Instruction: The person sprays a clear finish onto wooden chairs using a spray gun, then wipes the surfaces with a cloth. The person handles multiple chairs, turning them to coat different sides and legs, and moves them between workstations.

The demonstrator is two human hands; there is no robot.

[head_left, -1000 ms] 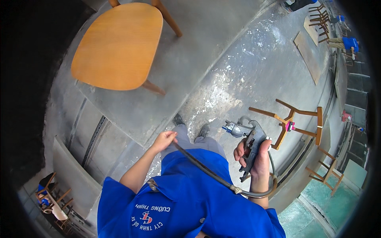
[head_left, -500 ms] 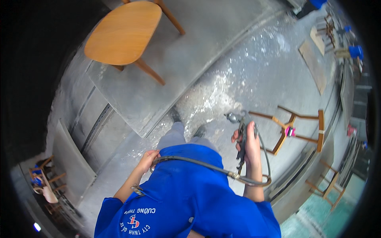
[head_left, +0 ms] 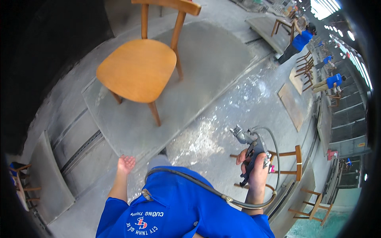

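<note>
A wooden chair (head_left: 137, 70) with an orange-brown rounded seat stands on a grey flat board (head_left: 210, 59) ahead of me to the left. My right hand (head_left: 258, 170) is wrapped around a dark spray gun (head_left: 254, 143), its metal nozzle toward the chair's side. From the gun a dark hose (head_left: 194, 181) loops round and runs across the front of my blue shirt. My left hand (head_left: 126, 163) is held out by the board's near corner, fingers spread and holding nothing.
A wooden chair frame (head_left: 297, 164) lies on the floor at right, partly behind my right hand. Another frame (head_left: 311, 206) is farther right. Co-workers in blue shirts (head_left: 301, 39) and more chairs (head_left: 304, 67) are at the far right. Flat panels (head_left: 291, 105) lie on the floor.
My left hand has let go of the hose and moved out to the left, opening. The view has tilted up, showing the chair's back and the co-workers. My right hand still grips the spray gun.
</note>
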